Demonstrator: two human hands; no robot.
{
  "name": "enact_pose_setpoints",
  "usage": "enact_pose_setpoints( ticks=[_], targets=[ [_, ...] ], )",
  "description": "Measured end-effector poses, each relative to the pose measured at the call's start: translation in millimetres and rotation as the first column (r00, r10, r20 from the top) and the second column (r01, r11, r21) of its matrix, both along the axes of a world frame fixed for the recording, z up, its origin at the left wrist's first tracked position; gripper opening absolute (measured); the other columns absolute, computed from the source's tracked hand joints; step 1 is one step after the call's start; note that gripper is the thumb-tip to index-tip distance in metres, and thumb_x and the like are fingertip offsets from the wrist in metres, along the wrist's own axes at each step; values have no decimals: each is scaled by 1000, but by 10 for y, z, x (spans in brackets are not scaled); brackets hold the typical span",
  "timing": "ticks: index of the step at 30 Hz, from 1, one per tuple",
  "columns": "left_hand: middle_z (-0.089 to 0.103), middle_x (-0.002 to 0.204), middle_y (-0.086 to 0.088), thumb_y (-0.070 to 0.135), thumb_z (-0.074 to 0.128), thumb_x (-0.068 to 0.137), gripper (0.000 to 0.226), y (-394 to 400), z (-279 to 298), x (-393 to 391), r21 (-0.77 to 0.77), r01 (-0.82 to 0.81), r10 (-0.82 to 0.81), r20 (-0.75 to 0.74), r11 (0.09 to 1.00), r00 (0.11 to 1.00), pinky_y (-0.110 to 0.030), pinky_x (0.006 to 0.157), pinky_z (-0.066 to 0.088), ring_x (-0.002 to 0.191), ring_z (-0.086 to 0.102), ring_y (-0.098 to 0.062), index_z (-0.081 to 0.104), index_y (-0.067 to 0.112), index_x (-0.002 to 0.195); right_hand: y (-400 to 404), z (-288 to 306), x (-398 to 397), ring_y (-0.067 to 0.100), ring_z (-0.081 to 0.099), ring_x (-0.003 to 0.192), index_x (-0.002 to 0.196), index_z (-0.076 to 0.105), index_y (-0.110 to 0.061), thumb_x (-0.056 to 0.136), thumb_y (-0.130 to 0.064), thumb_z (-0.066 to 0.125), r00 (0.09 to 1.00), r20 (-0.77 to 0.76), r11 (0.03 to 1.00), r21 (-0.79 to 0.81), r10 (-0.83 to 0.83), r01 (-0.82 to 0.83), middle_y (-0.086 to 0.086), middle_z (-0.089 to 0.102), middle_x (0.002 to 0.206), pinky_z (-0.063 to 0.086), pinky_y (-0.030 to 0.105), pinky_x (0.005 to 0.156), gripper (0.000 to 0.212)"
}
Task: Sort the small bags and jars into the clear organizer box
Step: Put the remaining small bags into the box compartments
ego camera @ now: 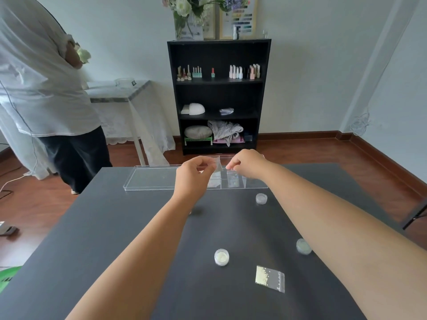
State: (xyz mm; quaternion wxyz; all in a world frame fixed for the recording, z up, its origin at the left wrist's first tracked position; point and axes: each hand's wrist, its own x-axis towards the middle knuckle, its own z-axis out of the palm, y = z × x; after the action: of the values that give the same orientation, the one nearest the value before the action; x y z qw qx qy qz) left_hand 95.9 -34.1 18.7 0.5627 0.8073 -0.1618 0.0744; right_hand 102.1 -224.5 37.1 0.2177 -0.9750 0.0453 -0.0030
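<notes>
A clear organizer box (235, 181) stands at the far edge of the dark table, its lid (150, 177) lying flat to the left. My left hand (194, 175) and my right hand (248, 163) together pinch a small clear bag (219, 166) above the box's compartments. Small bags lie inside some compartments. Three small jars remain on the table: one (261, 198) near the box, one (221, 257) in the middle front, one (303, 246) half hidden by my right forearm. A clear bag of pale beads (269, 278) lies at the front right.
The dark table (115, 227) fills the foreground. A person in a white shirt (44, 88) stands at the far left. A black bookshelf (218, 95) with small bottles stands against the wall behind, beside a white-draped side table (120, 93).
</notes>
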Motion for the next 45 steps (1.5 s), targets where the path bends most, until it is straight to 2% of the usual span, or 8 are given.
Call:
enact_pose_setpoints(
  ticks=[7,11,21,30,33,37,41,45],
  targets=[
    [65,78,15,35,65,85,15,-265,56,271,204,-15,1,67,979,998,-35,82,47,69,55,-4,70,36,99,-189,-182,-106,9,50,92,112,70,-32,94,-12,51,984,176,998,62,-24,13,-4,63,116,38,24,74,33],
    [59,74,14,35,61,88,26,-409,6,351,308,-14,-20,106,951,994,-34,82,26,74,51,3,60,46,111,-308,-258,-239,12,50,100,110,68,-29,90,-8,52,979,201,993,114,-38,16,-3,58,118,44,29,77,33],
    [63,88,19,29,48,89,25,-522,-15,390,660,-33,-68,126,750,990,-36,77,18,104,47,-18,66,45,93,-395,-317,-402,13,50,102,104,69,-31,90,-12,50,965,258,988,151,-53,14,-6,61,106,38,26,80,30],
    [59,116,9,29,51,88,23,-401,-30,316,660,-72,-69,185,748,980,-36,80,19,113,43,-24,71,40,91,-322,-187,-679,11,53,96,98,69,-32,90,-11,53,936,345,977,215,-73,-4,-7,63,102,41,25,79,27],
    [60,118,11,31,50,89,21,-289,-105,203,618,-107,-55,237,779,970,-34,80,17,116,42,-22,69,39,95,-237,-113,-942,7,58,84,92,68,-38,89,-20,59,976,220,972,230,-1,-50,-14,64,92,42,20,68,21],
    [62,122,12,33,51,92,22,-177,-230,19,535,-155,-18,305,830,952,-29,86,16,119,44,-21,70,34,102,-120,-30,-1385,0,62,77,80,72,-37,78,-40,71,990,-60,979,170,126,-115,-16,69,82,50,22,71,3],
    [61,129,8,29,53,92,27,-127,-354,-137,496,-184,-2,351,848,937,-37,102,23,128,44,-23,69,29,114,8,-15,-1775,0,53,85,74,69,-40,49,-66,74,947,-290,990,34,139,-135,-14,60,88,46,24,68,36],
    [56,138,4,30,54,94,32,-119,-477,-245,509,-170,-17,343,844,939,-41,112,21,134,41,-23,64,28,124,131,-101,-1957,11,35,91,79,66,-37,42,-66,79,926,-349,972,-130,141,-197,-15,48,95,45,30,76,49]
  ],
)
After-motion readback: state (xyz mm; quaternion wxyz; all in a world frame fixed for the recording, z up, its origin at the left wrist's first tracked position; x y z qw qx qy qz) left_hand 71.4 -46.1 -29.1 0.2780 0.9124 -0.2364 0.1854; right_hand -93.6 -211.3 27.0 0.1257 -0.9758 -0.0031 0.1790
